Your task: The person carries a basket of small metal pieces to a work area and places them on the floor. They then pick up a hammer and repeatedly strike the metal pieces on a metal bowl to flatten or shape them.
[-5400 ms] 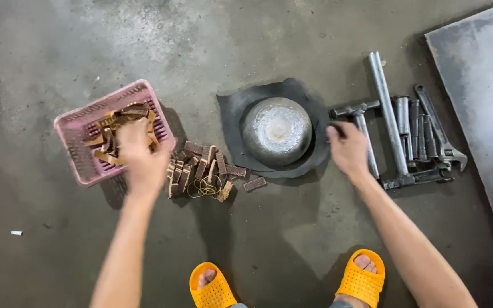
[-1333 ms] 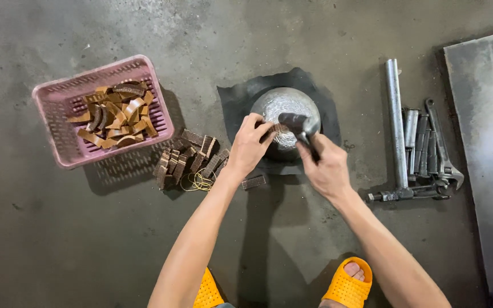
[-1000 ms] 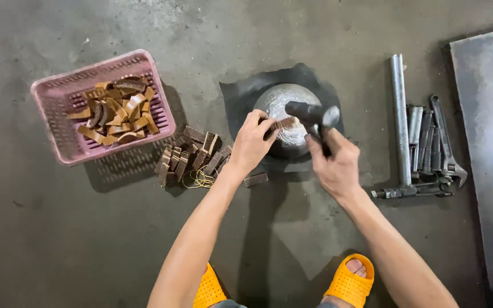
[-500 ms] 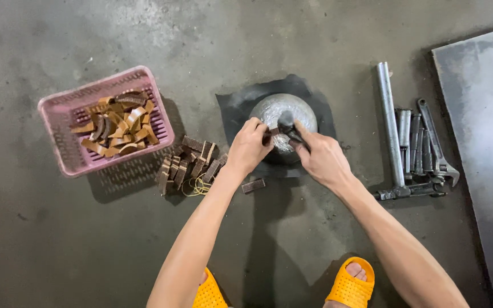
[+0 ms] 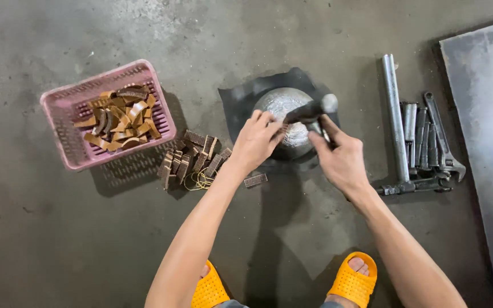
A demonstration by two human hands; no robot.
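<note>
A round metal block [image 5: 285,111] sits on a black mat [image 5: 241,100] on the concrete floor. My left hand [image 5: 257,140] pinches a small brown piece against the block's near left edge. My right hand [image 5: 340,157] grips a hammer [image 5: 312,110], whose head is raised a little above the block, handle pointing down into the fist. A pile of brown ridged pieces [image 5: 192,162] with yellow rubber bands lies just left of my left wrist. One loose piece [image 5: 255,181] lies under my left forearm.
A pink plastic basket [image 5: 72,148] with several curved brown pieces stands at the left. Steel pipes, sockets and an adjustable wrench [image 5: 437,137] lie at the right, beside a grey metal sheet [image 5: 486,131]. My feet in orange slippers [image 5: 352,282] are at the bottom.
The right hand took the hammer from the tools and brought it to the block. Half a second ago the hammer was down on the piece; now its head is lifted.
</note>
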